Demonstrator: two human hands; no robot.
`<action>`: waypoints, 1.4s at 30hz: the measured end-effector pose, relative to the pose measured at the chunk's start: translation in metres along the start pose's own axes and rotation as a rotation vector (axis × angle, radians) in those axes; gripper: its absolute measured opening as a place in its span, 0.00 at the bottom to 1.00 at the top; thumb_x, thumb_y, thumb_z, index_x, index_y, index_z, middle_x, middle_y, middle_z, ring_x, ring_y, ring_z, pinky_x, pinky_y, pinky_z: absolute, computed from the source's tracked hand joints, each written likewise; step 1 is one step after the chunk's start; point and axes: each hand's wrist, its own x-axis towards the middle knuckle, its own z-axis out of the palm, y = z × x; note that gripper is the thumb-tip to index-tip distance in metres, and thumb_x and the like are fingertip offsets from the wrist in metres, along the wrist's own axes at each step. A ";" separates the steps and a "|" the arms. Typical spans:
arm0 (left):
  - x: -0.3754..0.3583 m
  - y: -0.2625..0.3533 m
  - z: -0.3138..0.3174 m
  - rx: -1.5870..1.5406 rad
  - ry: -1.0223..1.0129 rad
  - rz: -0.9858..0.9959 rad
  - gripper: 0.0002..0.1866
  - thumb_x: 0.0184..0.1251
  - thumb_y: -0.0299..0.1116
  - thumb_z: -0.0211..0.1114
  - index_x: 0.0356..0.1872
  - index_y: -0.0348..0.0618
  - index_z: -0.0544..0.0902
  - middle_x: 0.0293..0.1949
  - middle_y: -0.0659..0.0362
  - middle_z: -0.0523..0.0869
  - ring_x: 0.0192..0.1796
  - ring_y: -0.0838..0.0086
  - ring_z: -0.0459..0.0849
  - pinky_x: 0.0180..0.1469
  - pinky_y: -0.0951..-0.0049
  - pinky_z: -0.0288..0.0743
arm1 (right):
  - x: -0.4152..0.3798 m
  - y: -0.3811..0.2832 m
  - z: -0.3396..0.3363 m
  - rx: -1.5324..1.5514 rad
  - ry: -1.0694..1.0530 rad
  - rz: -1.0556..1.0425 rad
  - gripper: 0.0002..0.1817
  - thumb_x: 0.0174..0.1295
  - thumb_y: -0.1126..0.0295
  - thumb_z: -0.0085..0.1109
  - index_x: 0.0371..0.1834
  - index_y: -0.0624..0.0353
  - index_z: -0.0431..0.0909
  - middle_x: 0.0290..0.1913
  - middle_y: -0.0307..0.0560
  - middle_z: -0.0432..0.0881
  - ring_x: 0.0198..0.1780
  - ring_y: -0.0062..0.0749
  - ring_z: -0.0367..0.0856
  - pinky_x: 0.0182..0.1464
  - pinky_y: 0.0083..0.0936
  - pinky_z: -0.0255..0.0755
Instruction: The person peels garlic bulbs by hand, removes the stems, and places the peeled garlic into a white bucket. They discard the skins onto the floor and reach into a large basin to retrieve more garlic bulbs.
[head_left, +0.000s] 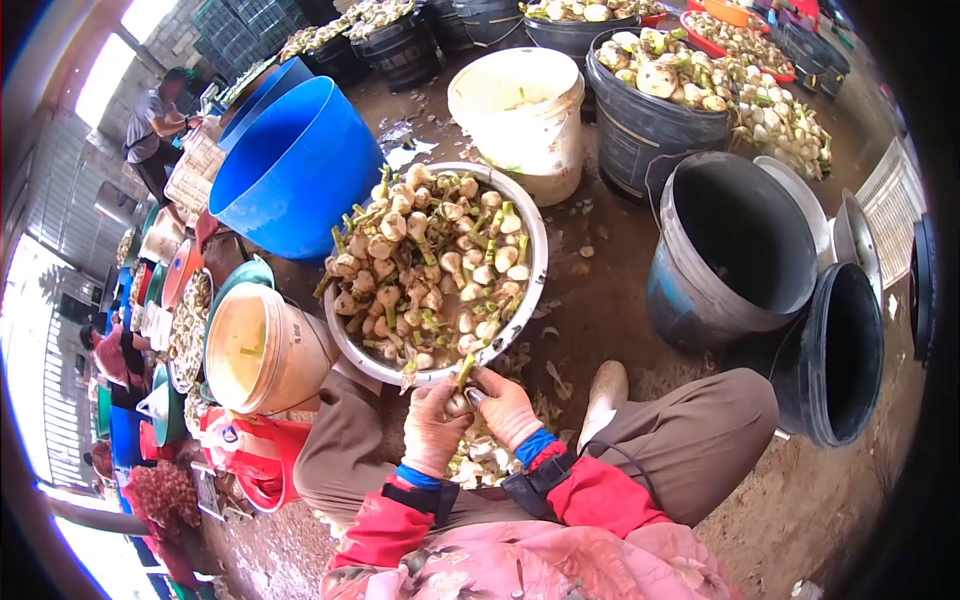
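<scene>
A wide white-rimmed basin point(537, 262) in front of my knees holds many garlic bulbs point(393, 226) with cut green stems. Close to its near rim, my left hand point(433, 432) is closed round a garlic bulb point(457, 404), its short green stem pointing up. Against the same bulb, the fingers of my right hand point(506, 408) are pressed together, with something small and dark at the thumb that I cannot make out. Below both hands, between my legs, lies a heap of pale peelings point(482, 462).
A blue tub point(290, 170) and a cream bucket point(262, 350) stand left. Ahead are a white bucket point(520, 125) and a black bucket of garlic point(650, 135). Dark empty buckets point(735, 240) stand right. Other people point(155, 125) are at far left.
</scene>
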 end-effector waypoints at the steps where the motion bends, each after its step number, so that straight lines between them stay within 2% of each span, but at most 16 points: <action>1: -0.001 0.006 0.001 0.057 0.022 -0.011 0.31 0.39 0.27 0.73 0.52 0.51 0.79 0.39 0.54 0.78 0.40 0.63 0.79 0.45 0.69 0.75 | -0.001 0.000 0.001 -0.079 0.021 -0.036 0.21 0.61 0.82 0.50 0.60 0.66 0.70 0.51 0.45 0.79 0.53 0.23 0.74 0.57 0.19 0.66; 4: -0.004 0.030 0.002 0.123 0.074 -0.015 0.28 0.42 0.27 0.72 0.51 0.50 0.79 0.37 0.55 0.78 0.39 0.62 0.79 0.41 0.67 0.76 | 0.002 0.006 0.003 -0.234 0.078 -0.081 0.21 0.58 0.85 0.46 0.57 0.65 0.71 0.50 0.45 0.79 0.52 0.23 0.74 0.56 0.19 0.67; 8: -0.005 0.026 0.006 0.128 0.069 0.008 0.27 0.46 0.26 0.71 0.53 0.48 0.78 0.38 0.55 0.79 0.39 0.63 0.80 0.42 0.70 0.75 | 0.001 0.007 -0.002 0.014 0.102 -0.028 0.19 0.58 0.83 0.47 0.53 0.63 0.75 0.47 0.46 0.81 0.50 0.25 0.77 0.54 0.20 0.68; 10: -0.001 0.017 0.002 -1.198 -0.110 -0.476 0.27 0.51 0.26 0.70 0.56 0.51 0.75 0.43 0.54 0.80 0.40 0.63 0.81 0.46 0.67 0.76 | -0.004 -0.009 -0.008 -0.024 0.075 -0.077 0.23 0.54 0.88 0.44 0.53 0.65 0.74 0.50 0.44 0.79 0.50 0.26 0.76 0.53 0.19 0.69; 14: -0.007 0.009 -0.005 -1.935 -0.144 -0.810 0.26 0.62 0.45 0.63 0.62 0.62 0.69 0.41 0.57 0.82 0.39 0.64 0.81 0.46 0.54 0.77 | -0.009 -0.012 -0.008 0.061 -0.011 -0.201 0.27 0.51 0.89 0.39 0.55 0.64 0.75 0.53 0.46 0.79 0.56 0.28 0.74 0.60 0.21 0.65; 19: -0.003 0.009 -0.003 -1.808 -0.114 -0.841 0.25 0.62 0.53 0.60 0.60 0.60 0.71 0.35 0.58 0.82 0.34 0.64 0.80 0.40 0.56 0.76 | -0.009 -0.014 -0.003 0.267 -0.088 -0.208 0.23 0.58 0.84 0.48 0.60 0.65 0.71 0.54 0.45 0.78 0.55 0.28 0.75 0.59 0.21 0.67; 22: 0.002 0.013 -0.005 -1.546 -0.190 -0.750 0.34 0.56 0.53 0.67 0.62 0.54 0.68 0.35 0.57 0.81 0.32 0.63 0.78 0.37 0.57 0.75 | -0.009 -0.019 -0.002 0.405 -0.056 0.104 0.20 0.63 0.78 0.53 0.60 0.66 0.70 0.52 0.43 0.79 0.51 0.27 0.77 0.52 0.22 0.73; 28: -0.001 0.017 0.000 -0.563 0.001 -0.112 0.46 0.48 0.43 0.76 0.68 0.44 0.61 0.38 0.60 0.81 0.36 0.71 0.80 0.35 0.74 0.77 | -0.005 -0.009 -0.003 0.423 0.072 0.061 0.20 0.60 0.76 0.58 0.57 0.66 0.72 0.47 0.45 0.81 0.45 0.24 0.80 0.47 0.20 0.74; 30: 0.000 0.030 -0.002 -0.697 0.046 -0.170 0.38 0.53 0.46 0.72 0.64 0.45 0.67 0.39 0.60 0.82 0.33 0.71 0.81 0.32 0.79 0.77 | -0.010 -0.021 -0.003 0.455 0.050 0.083 0.18 0.60 0.79 0.55 0.56 0.66 0.73 0.46 0.46 0.81 0.44 0.26 0.80 0.45 0.21 0.75; 32: 0.003 0.038 -0.006 -1.542 -0.020 -0.557 0.26 0.59 0.51 0.62 0.55 0.47 0.74 0.44 0.59 0.80 0.33 0.71 0.79 0.29 0.72 0.75 | -0.015 -0.033 -0.006 0.484 0.025 0.106 0.18 0.60 0.82 0.52 0.55 0.67 0.74 0.45 0.47 0.81 0.43 0.27 0.80 0.44 0.21 0.76; 33: 0.005 0.028 -0.009 -1.768 -0.146 -0.821 0.26 0.61 0.58 0.55 0.51 0.50 0.76 0.43 0.59 0.81 0.28 0.73 0.76 0.21 0.74 0.66 | -0.018 -0.036 -0.010 0.559 -0.094 0.134 0.17 0.61 0.82 0.50 0.54 0.66 0.74 0.43 0.47 0.81 0.41 0.27 0.81 0.42 0.21 0.76; 34: 0.010 0.019 -0.008 -1.788 -0.245 -0.870 0.32 0.61 0.67 0.48 0.49 0.51 0.78 0.35 0.62 0.83 0.20 0.73 0.73 0.18 0.71 0.63 | -0.019 -0.039 -0.011 0.633 -0.214 0.161 0.16 0.61 0.82 0.49 0.53 0.65 0.75 0.42 0.47 0.82 0.40 0.28 0.81 0.40 0.21 0.77; 37: 0.021 0.003 -0.007 -1.602 -0.205 -0.996 0.29 0.60 0.64 0.53 0.47 0.50 0.78 0.36 0.61 0.82 0.20 0.74 0.74 0.19 0.68 0.66 | -0.008 -0.023 -0.012 0.606 -0.151 0.110 0.17 0.60 0.83 0.48 0.52 0.67 0.74 0.44 0.48 0.81 0.44 0.29 0.81 0.47 0.24 0.75; 39: 0.026 -0.017 0.003 -1.058 0.132 -0.649 0.25 0.60 0.55 0.62 0.49 0.46 0.78 0.35 0.60 0.81 0.26 0.73 0.77 0.27 0.65 0.73 | -0.002 -0.012 -0.012 0.452 -0.052 0.065 0.19 0.58 0.82 0.48 0.55 0.68 0.72 0.48 0.49 0.79 0.49 0.29 0.78 0.53 0.23 0.72; 40: 0.027 -0.014 -0.003 -1.056 0.134 -0.646 0.25 0.60 0.55 0.62 0.49 0.46 0.78 0.35 0.60 0.81 0.26 0.73 0.77 0.27 0.65 0.73 | -0.001 -0.012 -0.012 0.453 -0.055 0.063 0.19 0.58 0.82 0.48 0.55 0.68 0.72 0.48 0.49 0.79 0.49 0.29 0.78 0.53 0.23 0.72; 42: 0.025 0.000 -0.018 -0.232 0.289 -0.023 0.24 0.57 0.44 0.69 0.50 0.40 0.78 0.35 0.58 0.80 0.33 0.70 0.79 0.38 0.68 0.75 | -0.003 -0.014 -0.013 -0.066 -0.085 -0.135 0.19 0.58 0.81 0.49 0.55 0.66 0.73 0.49 0.46 0.80 0.50 0.27 0.77 0.54 0.21 0.70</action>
